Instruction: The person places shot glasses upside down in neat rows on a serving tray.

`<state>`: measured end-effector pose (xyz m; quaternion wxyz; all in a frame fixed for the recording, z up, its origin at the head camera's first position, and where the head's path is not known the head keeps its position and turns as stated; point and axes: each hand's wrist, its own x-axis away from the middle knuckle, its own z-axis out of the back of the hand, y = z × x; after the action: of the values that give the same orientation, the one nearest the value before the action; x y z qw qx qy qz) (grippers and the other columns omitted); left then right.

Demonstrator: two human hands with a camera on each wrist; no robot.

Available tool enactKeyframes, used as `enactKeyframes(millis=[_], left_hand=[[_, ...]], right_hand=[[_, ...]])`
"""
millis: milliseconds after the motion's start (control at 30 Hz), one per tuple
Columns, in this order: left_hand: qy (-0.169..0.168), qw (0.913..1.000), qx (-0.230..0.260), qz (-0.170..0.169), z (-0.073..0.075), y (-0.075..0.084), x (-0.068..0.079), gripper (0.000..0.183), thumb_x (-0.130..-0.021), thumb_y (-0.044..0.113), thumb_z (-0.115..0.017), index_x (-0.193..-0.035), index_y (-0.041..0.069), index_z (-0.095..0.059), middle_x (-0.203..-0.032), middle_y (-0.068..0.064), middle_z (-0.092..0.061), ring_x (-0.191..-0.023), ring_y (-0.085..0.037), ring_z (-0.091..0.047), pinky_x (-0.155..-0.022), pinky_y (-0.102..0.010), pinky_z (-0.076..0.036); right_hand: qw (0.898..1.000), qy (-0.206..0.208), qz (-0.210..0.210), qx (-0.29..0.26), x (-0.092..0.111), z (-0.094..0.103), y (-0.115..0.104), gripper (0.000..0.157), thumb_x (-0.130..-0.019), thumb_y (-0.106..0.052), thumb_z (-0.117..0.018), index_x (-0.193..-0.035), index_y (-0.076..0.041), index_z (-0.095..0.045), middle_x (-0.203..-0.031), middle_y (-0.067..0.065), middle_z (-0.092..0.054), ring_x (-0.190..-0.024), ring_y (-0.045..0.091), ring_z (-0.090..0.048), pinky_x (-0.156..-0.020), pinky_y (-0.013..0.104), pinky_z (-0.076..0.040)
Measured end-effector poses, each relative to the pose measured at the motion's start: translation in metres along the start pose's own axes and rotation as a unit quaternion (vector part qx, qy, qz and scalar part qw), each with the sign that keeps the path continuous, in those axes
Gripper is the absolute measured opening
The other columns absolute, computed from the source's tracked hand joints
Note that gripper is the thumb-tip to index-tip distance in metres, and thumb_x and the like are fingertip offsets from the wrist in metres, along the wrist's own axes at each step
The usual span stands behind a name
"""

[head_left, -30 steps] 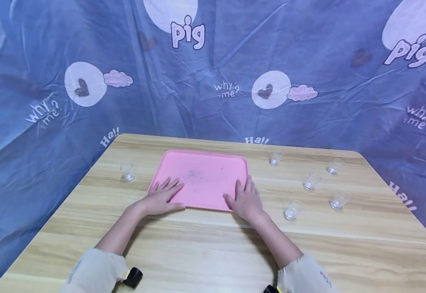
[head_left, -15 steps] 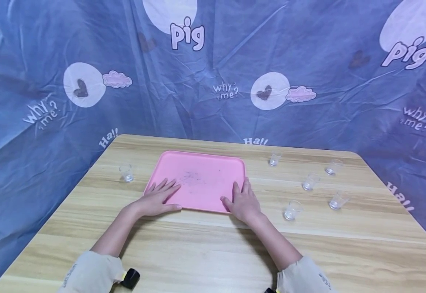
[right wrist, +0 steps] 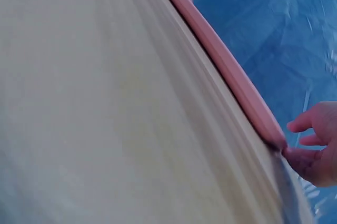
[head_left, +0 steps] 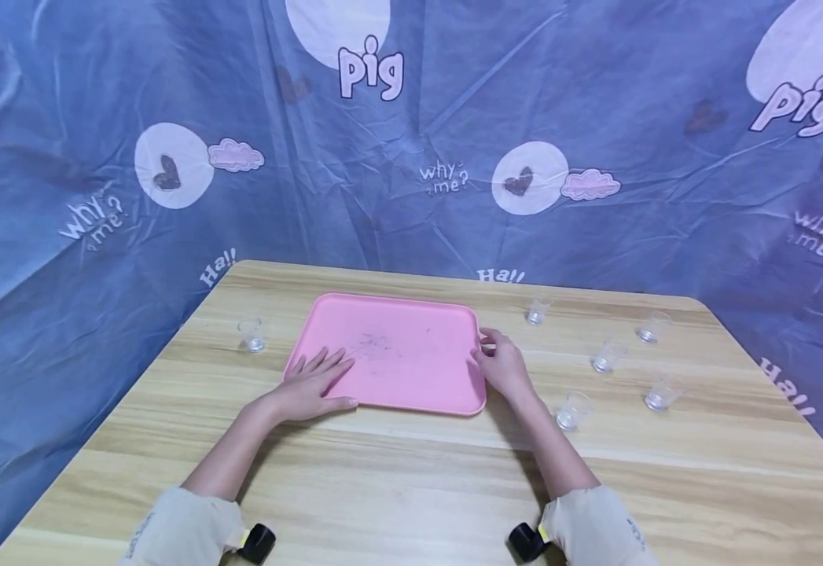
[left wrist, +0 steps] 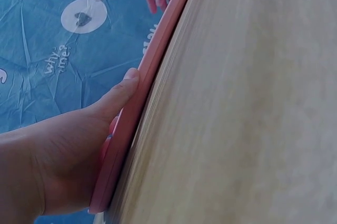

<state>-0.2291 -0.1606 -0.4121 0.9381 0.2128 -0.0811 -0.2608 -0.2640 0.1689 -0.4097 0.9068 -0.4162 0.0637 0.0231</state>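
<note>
The tray (head_left: 411, 369) stretches left-to-right between the spread left hand (head_left: 306, 391) and the right hand (head_left: 506, 366), whose grip I can't tell.

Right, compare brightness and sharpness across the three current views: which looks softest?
Head view: brightest, pink tray crisp, pale sheen on the near table, shadow beside the left forearm; left wrist view: dimmer, wood grain blurred; right wrist view: dim, apparently softest, grain smeared.

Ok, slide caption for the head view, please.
Left hand on a pink rectangular tray, right hand at its edge; six small clear cups stand either side on the wood-grain table.
</note>
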Motion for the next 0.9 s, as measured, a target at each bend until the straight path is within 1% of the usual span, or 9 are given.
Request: enactKeyframes(millis=[133, 300, 367, 433, 500, 600, 733, 833, 900], left_hand=[[0.002, 1.0, 0.0, 0.0, 0.001, 0.001, 0.0, 0.076, -0.086, 0.054, -0.052, -0.143, 0.008, -0.031, -0.149, -0.014, -0.017, -0.135, -0.036, -0.006, -0.105, -0.054, 0.001], [0.017, 0.9997, 0.017, -0.005, 0.001, 0.0, -0.001, 0.074, -0.086, 0.051, -0.055, -0.141, 0.006, -0.034, -0.148, -0.016, -0.019, -0.134, -0.037, -0.007, -0.105, -0.053, 0.0], [0.038, 0.9985, 0.04, -0.008, 0.002, -0.002, -0.002, 0.071, -0.086, 0.046, -0.057, -0.139, 0.003, -0.036, -0.147, -0.019, -0.02, -0.134, -0.038, -0.009, -0.105, -0.054, -0.003], [0.074, 0.9937, 0.084, -0.005, 0.005, -0.003, -0.002, 0.066, -0.087, 0.037, -0.06, -0.137, 0.0, -0.039, -0.145, -0.022, -0.022, -0.133, -0.039, -0.01, -0.104, -0.056, -0.006], [0.126, 0.9833, 0.131, 0.001, 0.009, -0.005, -0.002, 0.061, -0.086, 0.029, -0.063, -0.135, 0.0, -0.041, -0.145, -0.022, -0.023, -0.132, -0.04, -0.016, -0.103, -0.056, -0.014], [0.219, 0.9587, 0.181, 0.007, 0.022, -0.009, -0.002, 0.054, -0.084, 0.017, -0.066, -0.131, 0.001, -0.045, -0.143, -0.02, -0.027, -0.13, -0.038, -0.021, -0.102, -0.057, -0.017], [0.337, 0.9227, 0.185, 0.02, 0.04, -0.022, 0.0, 0.048, -0.081, 0.006, -0.067, -0.126, 0.001, -0.051, -0.137, -0.018, -0.037, -0.127, -0.036, -0.027, -0.102, -0.056, -0.018], [0.396, 0.897, 0.193, 0.043, 0.049, -0.037, 0.003, 0.047, -0.079, 0.001, -0.067, -0.124, -0.001, -0.052, -0.133, -0.019, -0.041, -0.125, -0.036, -0.03, -0.102, -0.055, -0.02], [0.415, 0.8843, 0.204, 0.063, 0.052, -0.048, 0.005, 0.048, -0.079, 0.001, -0.068, -0.124, -0.001, -0.052, -0.131, -0.02, -0.042, -0.123, -0.036, -0.032, -0.102, -0.053, -0.021]], right_hand=[[0.997, -0.006, -0.022, -0.072, -0.005, 0.002, 0.012, 0.046, -0.082, 0.004, -0.055, -0.126, 0.011, -0.045, -0.106, 0.025, -0.056, -0.098, 0.036, -0.056, -0.075, 0.033, -0.051], [0.992, -0.009, -0.035, -0.118, -0.006, 0.003, 0.016, 0.044, -0.081, 0.007, -0.054, -0.124, 0.012, -0.048, -0.104, 0.025, -0.056, -0.088, 0.03, -0.057, -0.065, 0.023, -0.049], [0.992, -0.011, -0.037, -0.123, -0.006, 0.004, 0.016, 0.042, -0.081, 0.006, -0.055, -0.123, 0.012, -0.049, -0.103, 0.025, -0.057, -0.084, 0.027, -0.057, -0.063, 0.021, -0.047], [0.991, -0.013, -0.038, -0.127, -0.006, 0.004, 0.016, 0.041, -0.081, 0.006, -0.055, -0.121, 0.013, -0.05, -0.102, 0.024, -0.057, -0.081, 0.023, -0.057, -0.063, 0.02, -0.047], [0.991, -0.014, -0.038, -0.13, -0.006, 0.003, 0.016, 0.04, -0.081, 0.006, -0.056, -0.121, 0.013, -0.051, -0.101, 0.024, -0.058, -0.078, 0.019, -0.057, -0.063, 0.019, -0.046], [0.991, -0.013, -0.038, -0.131, -0.006, 0.003, 0.018, 0.04, -0.081, 0.006, -0.056, -0.121, 0.012, -0.051, -0.101, 0.023, -0.058, -0.077, 0.017, -0.057, -0.063, 0.018, -0.046], [0.991, -0.011, -0.038, -0.125, -0.006, 0.003, 0.02, 0.04, -0.081, 0.005, -0.056, -0.12, 0.012, -0.052, -0.1, 0.023, -0.059, -0.079, 0.019, -0.057, -0.062, 0.017, -0.045], [0.992, -0.01, -0.037, -0.12, -0.006, 0.002, 0.022, 0.04, -0.081, 0.005, -0.056, -0.121, 0.012, -0.052, -0.101, 0.023, -0.059, -0.081, 0.021, -0.057, -0.063, 0.017, -0.045], [0.992, -0.011, -0.038, -0.119, -0.005, 0.002, 0.023, 0.041, -0.081, 0.005, -0.056, -0.121, 0.011, -0.051, -0.101, 0.022, -0.059, -0.082, 0.022, -0.056, -0.063, 0.017, -0.045]])
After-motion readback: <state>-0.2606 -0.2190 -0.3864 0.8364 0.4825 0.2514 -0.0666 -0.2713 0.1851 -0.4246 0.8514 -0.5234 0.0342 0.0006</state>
